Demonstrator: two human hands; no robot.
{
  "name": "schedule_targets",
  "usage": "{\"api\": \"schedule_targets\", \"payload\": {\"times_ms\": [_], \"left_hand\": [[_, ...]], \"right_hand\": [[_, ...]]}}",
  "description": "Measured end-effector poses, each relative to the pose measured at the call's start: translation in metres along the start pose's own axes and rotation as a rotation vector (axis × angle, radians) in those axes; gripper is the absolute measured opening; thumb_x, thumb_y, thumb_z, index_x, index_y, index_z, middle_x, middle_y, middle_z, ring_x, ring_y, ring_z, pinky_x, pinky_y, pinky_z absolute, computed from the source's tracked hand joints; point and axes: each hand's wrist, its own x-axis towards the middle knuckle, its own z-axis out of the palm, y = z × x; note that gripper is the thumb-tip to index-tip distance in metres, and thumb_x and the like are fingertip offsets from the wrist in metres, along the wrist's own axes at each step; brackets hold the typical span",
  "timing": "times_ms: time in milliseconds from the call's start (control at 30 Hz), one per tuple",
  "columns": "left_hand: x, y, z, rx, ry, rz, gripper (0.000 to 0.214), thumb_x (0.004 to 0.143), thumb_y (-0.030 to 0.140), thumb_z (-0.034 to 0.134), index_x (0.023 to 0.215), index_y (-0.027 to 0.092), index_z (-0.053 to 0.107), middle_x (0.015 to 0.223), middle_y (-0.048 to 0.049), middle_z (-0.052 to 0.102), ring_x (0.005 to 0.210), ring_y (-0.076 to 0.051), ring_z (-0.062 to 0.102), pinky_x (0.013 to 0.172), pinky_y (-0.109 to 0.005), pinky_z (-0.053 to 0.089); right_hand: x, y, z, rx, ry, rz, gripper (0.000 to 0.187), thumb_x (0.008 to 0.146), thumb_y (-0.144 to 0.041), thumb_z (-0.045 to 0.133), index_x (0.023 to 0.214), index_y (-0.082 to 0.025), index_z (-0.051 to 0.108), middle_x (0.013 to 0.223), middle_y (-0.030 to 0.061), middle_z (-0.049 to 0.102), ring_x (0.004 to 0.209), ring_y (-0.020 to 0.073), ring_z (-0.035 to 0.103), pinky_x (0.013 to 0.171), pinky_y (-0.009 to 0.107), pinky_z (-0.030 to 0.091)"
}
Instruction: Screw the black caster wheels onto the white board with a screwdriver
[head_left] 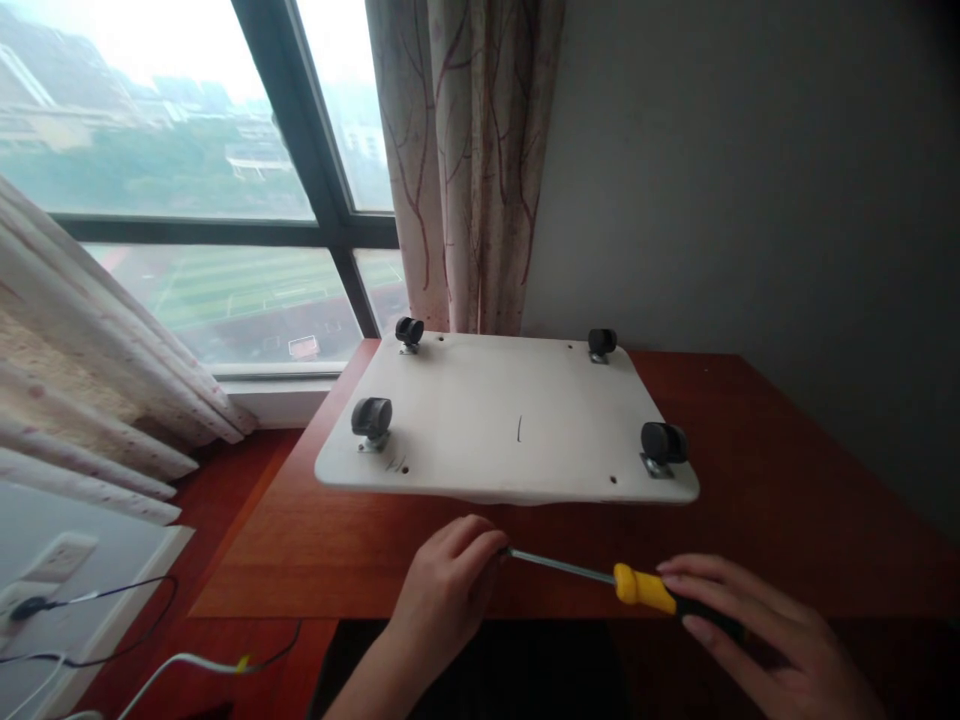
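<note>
Yellow-and-black-handled screwdriver [634, 586] with a slim shiny steel shaft lies along the near edge of the glossy reddish-brown wooden table [787, 460], just in front of the flat white rounded-corner board [510, 420]; the grip looks like smooth plastic, yellow going black at the end; your left hand [442, 590] is curled closed on the shaft tip; your right hand [780, 645] lies stretched along the black end, can't tell if it's actually gripping; four small black caster wheels [373, 416] stick up at the board's corners.

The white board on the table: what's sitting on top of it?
Four black wheels, one near each corner, and a small dark mark in the middle. The board covers the table beneath it.
</note>
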Motion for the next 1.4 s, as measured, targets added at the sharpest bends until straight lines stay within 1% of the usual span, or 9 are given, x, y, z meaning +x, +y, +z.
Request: {"api": "schedule_targets", "payload": {"times_ms": [100, 233, 333, 433, 567, 700, 900, 1167, 1400], "left_hand": [[0.005, 0.005, 0.001, 0.092, -0.058, 0.067, 0.013, 0.098, 0.017, 0.053, 0.102, 0.020, 0.065, 0.090, -0.0052, 0.069, 0.079, -0.018, 0.064, 0.070, -0.029, 0.051], [0.019, 0.014, 0.002, 0.125, -0.099, 0.145, 0.011, 0.099, 0.024, 0.056, 0.100, 0.021, 0.066, 0.088, -0.0037, 0.071, 0.078, -0.019, 0.064, 0.071, -0.031, 0.050], [0.035, 0.022, 0.007, 0.033, -0.085, 0.175, 0.011, 0.098, 0.026, 0.058, 0.102, 0.020, 0.067, 0.089, -0.0034, 0.074, 0.077, -0.017, 0.066, 0.071, -0.029, 0.050], [0.056, 0.030, 0.015, -0.079, -0.053, 0.136, 0.013, 0.096, 0.024, 0.059, 0.104, 0.020, 0.069, 0.085, -0.0033, 0.075, 0.073, -0.015, 0.067, 0.069, -0.026, 0.051], [0.094, 0.039, 0.023, -0.207, -0.012, 0.035, 0.009, 0.092, 0.023, 0.066, 0.095, 0.021, 0.074, 0.080, -0.0020, 0.075, 0.064, -0.012, 0.064, 0.062, -0.021, 0.048], [0.126, 0.044, 0.028, -0.234, -0.014, 0.084, 0.010, 0.089, 0.025, 0.072, 0.097, 0.021, 0.075, 0.087, -0.0016, 0.076, 0.065, -0.011, 0.063, 0.065, -0.022, 0.048], [0.143, 0.047, 0.042, -0.108, -0.180, 0.129, 0.031, 0.092, 0.030, 0.068, 0.123, 0.025, 0.068, 0.089, -0.0029, 0.076, 0.069, -0.015, 0.067, 0.071, -0.026, 0.051], [0.147, 0.045, 0.056, -0.003, -0.266, 0.138, 0.029, 0.092, 0.029, 0.067, 0.120, 0.024, 0.069, 0.091, -0.0060, 0.075, 0.078, -0.021, 0.071, 0.073, -0.029, 0.052], [0.143, 0.041, 0.052, 0.050, -0.273, 0.198, 0.024, 0.092, 0.023, 0.065, 0.115, 0.023, 0.069, 0.107, -0.0056, 0.076, 0.099, -0.024, 0.069, 0.087, -0.035, 0.054]], "right_hand": [[0.017, -0.002, -0.023, -0.078, -0.012, -0.099, 0.030, 0.092, -0.037, 0.066, 0.122, -0.036, 0.071, 0.123, 0.0005, 0.072, 0.105, 0.0193, 0.074, 0.091, 0.025, 0.060], [0.046, -0.007, -0.065, -0.191, 0.028, -0.208, 0.051, 0.087, -0.046, 0.071, 0.135, -0.035, 0.062, 0.122, 0.0015, 0.073, 0.106, 0.0224, 0.073, 0.092, 0.030, 0.061], [0.074, -0.017, -0.094, -0.238, 0.080, -0.286, 0.046, 0.088, -0.052, 0.067, 0.130, -0.034, 0.063, 0.110, -0.0006, 0.077, 0.095, 0.0186, 0.076, 0.085, 0.025, 0.061], [0.105, -0.033, -0.112, -0.231, 0.151, -0.297, 0.048, 0.089, -0.058, 0.065, 0.130, -0.034, 0.063, 0.100, -0.0019, 0.078, 0.085, 0.0152, 0.076, 0.076, 0.022, 0.059], [0.141, -0.050, -0.127, -0.226, 0.249, -0.227, 0.042, 0.089, -0.058, 0.065, 0.121, -0.030, 0.068, 0.095, -0.0028, 0.077, 0.084, 0.0120, 0.073, 0.076, 0.022, 0.053], [0.166, -0.055, -0.141, -0.295, 0.259, -0.205, 0.044, 0.093, -0.059, 0.058, 0.120, -0.025, 0.069, 0.090, -0.0061, 0.075, 0.080, 0.0069, 0.068, 0.072, 0.020, 0.045], [0.182, -0.058, -0.144, -0.364, 0.167, -0.260, 0.051, 0.092, -0.066, 0.048, 0.108, -0.024, 0.073, 0.083, -0.0107, 0.075, 0.070, 0.0041, 0.067, 0.065, 0.021, 0.040], [0.191, -0.042, -0.127, -0.309, 0.057, -0.200, 0.068, 0.087, -0.076, 0.043, 0.109, -0.019, 0.073, 0.089, -0.0089, 0.075, 0.074, 0.0065, 0.069, 0.069, 0.021, 0.041], [0.197, -0.039, -0.110, -0.297, -0.085, -0.146, 0.038, 0.091, -0.054, 0.060, 0.110, -0.023, 0.072, 0.096, 0.0030, 0.077, 0.084, 0.0216, 0.071, 0.074, 0.032, 0.050]]}}
